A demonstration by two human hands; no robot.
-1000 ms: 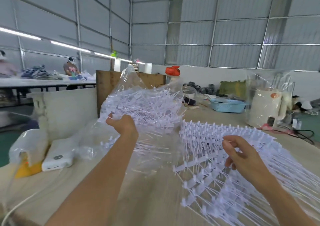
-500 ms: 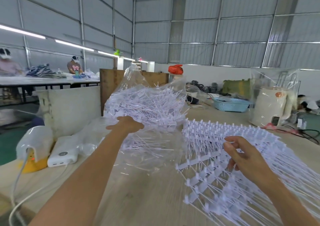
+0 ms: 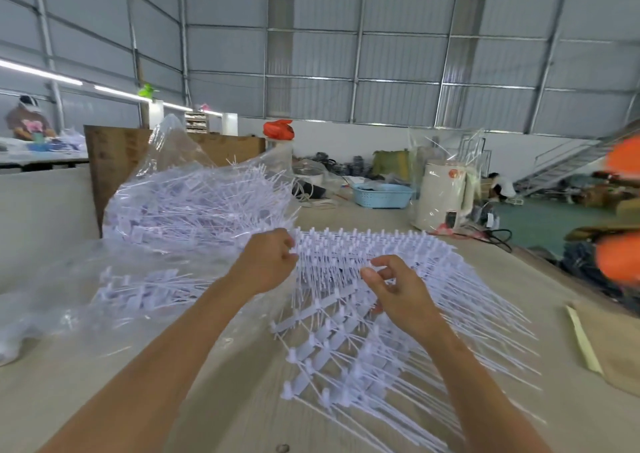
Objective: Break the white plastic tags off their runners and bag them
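A big pile of white plastic tags on their runners (image 3: pixel 374 341) lies on the table in front of me. My left hand (image 3: pixel 268 267) has its fingers curled on the left end of the pile's far row of tags. My right hand (image 3: pixel 398 288) hovers over the pile's middle with its fingers loosely curled; whether it pinches a tag is unclear. To the left, a clear plastic bag (image 3: pixel 187 206) stuffed with loose white tags rests on the table. More tags lie inside clear plastic (image 3: pixel 138 289) nearer me.
The wooden table (image 3: pixel 138 376) stretches away from me. A white kettle in plastic wrap (image 3: pixel 441 198) and a blue basket (image 3: pixel 382 195) stand at the far end. A brown board (image 3: pixel 114 165) rises behind the bag. Paper (image 3: pixel 609 345) lies at right. Another person (image 3: pixel 27 120) works at far left.
My left hand has left the bag and moved right onto the pile's far row. My right hand shifted slightly toward the pile's middle. The view turned right.
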